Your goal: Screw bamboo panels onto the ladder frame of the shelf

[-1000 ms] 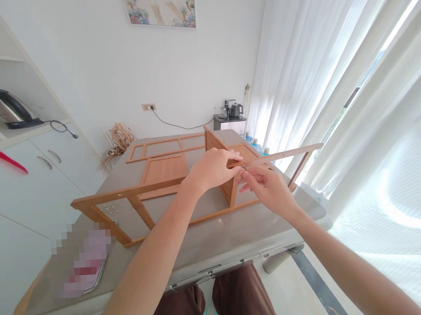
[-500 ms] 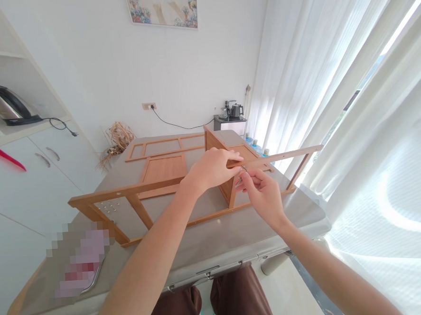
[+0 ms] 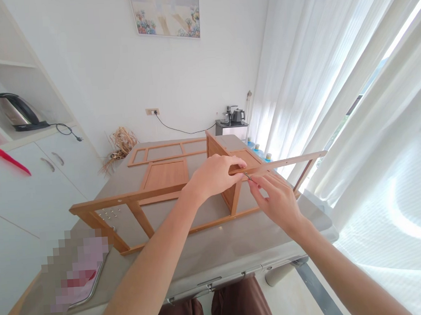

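A wooden frame (image 3: pixel 140 211) stands on its long edge across the table, with a wooden panel (image 3: pixel 217 145) joined crosswise near its middle. My left hand (image 3: pixel 216 173) is closed over the frame's upper rail where the panel meets it, thumb and fingers pinching the wood. Just right of it, my right hand (image 3: pixel 275 196) pinches a thin metal hex key (image 3: pixel 248 175) between thumb and fingertips. The key's tip is close to the rail by my left thumb; whether it sits in a screw is hidden.
Another wooden frame (image 3: pixel 163 152) and a flat wooden panel (image 3: pixel 166 174) lie farther back on the table (image 3: pixel 202 253). Several small screws (image 3: pixel 110 213) are at the left. A blurred tray-like item (image 3: pixel 78 275) rests at the front left corner. White curtains (image 3: pixel 297 52) hang at the right.
My right hand has shifted to the right and turned, its fingers now stretched more along the key. My left hand keeps its hold on the rail. The view has tilted slightly upward.
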The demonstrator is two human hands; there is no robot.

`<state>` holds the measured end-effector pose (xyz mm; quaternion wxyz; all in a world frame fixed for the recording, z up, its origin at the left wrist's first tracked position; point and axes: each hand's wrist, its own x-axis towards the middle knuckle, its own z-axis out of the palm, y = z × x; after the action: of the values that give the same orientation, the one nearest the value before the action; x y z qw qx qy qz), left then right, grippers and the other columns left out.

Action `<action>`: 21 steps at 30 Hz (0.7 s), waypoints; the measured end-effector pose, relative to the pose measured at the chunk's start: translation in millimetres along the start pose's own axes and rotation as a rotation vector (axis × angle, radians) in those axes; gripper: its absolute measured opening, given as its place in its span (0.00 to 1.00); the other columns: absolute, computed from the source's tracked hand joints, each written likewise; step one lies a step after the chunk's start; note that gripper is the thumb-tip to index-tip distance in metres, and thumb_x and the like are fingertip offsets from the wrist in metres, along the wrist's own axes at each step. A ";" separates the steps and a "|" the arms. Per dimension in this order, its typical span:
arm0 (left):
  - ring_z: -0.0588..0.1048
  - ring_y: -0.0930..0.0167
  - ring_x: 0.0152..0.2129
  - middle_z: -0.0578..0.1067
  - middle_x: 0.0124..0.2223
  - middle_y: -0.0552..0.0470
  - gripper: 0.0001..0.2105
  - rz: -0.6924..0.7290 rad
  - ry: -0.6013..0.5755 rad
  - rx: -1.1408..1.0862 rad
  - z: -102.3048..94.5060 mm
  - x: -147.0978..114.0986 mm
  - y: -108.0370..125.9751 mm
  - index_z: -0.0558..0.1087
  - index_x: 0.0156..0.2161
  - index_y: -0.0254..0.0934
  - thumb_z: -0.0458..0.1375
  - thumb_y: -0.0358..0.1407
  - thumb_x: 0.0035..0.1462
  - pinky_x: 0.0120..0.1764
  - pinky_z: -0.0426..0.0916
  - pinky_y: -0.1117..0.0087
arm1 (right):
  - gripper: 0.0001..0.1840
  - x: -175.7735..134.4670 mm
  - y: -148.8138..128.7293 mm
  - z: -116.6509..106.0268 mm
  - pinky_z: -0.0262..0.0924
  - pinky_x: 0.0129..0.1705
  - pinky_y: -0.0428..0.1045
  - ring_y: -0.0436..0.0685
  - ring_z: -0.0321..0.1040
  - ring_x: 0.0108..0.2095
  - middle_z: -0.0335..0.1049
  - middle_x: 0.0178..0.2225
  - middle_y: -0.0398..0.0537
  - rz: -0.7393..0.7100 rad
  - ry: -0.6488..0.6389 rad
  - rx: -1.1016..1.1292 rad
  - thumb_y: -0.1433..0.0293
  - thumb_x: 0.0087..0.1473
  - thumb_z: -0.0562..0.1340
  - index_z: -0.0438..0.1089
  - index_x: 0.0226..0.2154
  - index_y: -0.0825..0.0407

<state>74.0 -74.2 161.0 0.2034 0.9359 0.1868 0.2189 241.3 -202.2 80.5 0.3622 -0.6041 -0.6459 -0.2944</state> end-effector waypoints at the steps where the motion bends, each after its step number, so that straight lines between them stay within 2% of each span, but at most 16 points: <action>1: 0.76 0.63 0.48 0.79 0.51 0.58 0.13 -0.007 0.000 -0.001 -0.2 -0.1 0.5 0.76 0.48 0.52 0.56 0.46 0.61 0.44 0.73 0.64 | 0.07 0.5 -0.7 -0.2 0.61 0.39 0.51 0.55 0.69 0.33 0.73 0.30 0.46 -0.001 -0.001 0.002 0.71 0.63 0.58 0.72 0.40 0.48; 4: 0.77 0.63 0.42 0.80 0.44 0.56 0.11 -0.027 0.004 0.009 -0.7 -0.6 1.6 0.75 0.46 0.51 0.56 0.46 0.60 0.39 0.72 0.65 | 0.07 0.9 -2.5 0.2 0.60 0.37 0.51 0.54 0.67 0.31 0.72 0.29 0.45 0.006 0.011 -0.001 0.71 0.63 0.58 0.72 0.40 0.49; 7: 0.77 0.63 0.42 0.80 0.39 0.55 0.10 -0.030 0.004 0.016 -0.8 -0.7 1.9 0.75 0.43 0.49 0.56 0.47 0.60 0.36 0.70 0.66 | 0.07 0.8 -2.0 1.3 0.59 0.38 0.50 0.53 0.66 0.31 0.71 0.29 0.44 0.003 0.007 -0.026 0.72 0.63 0.58 0.72 0.39 0.49; 11: 0.76 0.63 0.43 0.80 0.40 0.54 0.09 -0.036 0.009 0.001 -0.5 -0.4 1.1 0.74 0.42 0.48 0.56 0.47 0.60 0.34 0.69 0.67 | 0.05 2.9 0.2 -1.2 0.57 0.37 0.49 0.51 0.64 0.28 0.71 0.28 0.42 -0.047 0.024 -0.121 0.72 0.63 0.59 0.71 0.38 0.50; 16: 0.75 0.64 0.41 0.79 0.39 0.55 0.09 -0.032 0.010 0.006 -0.1 -1.1 0.5 0.73 0.42 0.49 0.56 0.46 0.60 0.30 0.65 0.69 | 0.07 9.5 -2.3 -13.2 0.55 0.36 0.49 0.51 0.63 0.28 0.72 0.27 0.42 -0.198 0.013 -0.290 0.75 0.61 0.60 0.72 0.39 0.49; 21: 0.75 0.64 0.40 0.79 0.38 0.54 0.09 -0.044 0.004 0.003 -0.1 -0.9 0.7 0.73 0.42 0.49 0.56 0.46 0.60 0.29 0.63 0.70 | 0.09 12.6 -2.8 -20.0 0.56 0.36 0.49 0.51 0.67 0.30 0.74 0.30 0.43 -0.253 0.010 -0.312 0.77 0.60 0.60 0.71 0.41 0.50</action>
<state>73.3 -75.1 161.1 0.2066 0.9313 0.2081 0.2162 240.6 -211.7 102.3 0.2274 -0.5654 -0.6614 -0.4371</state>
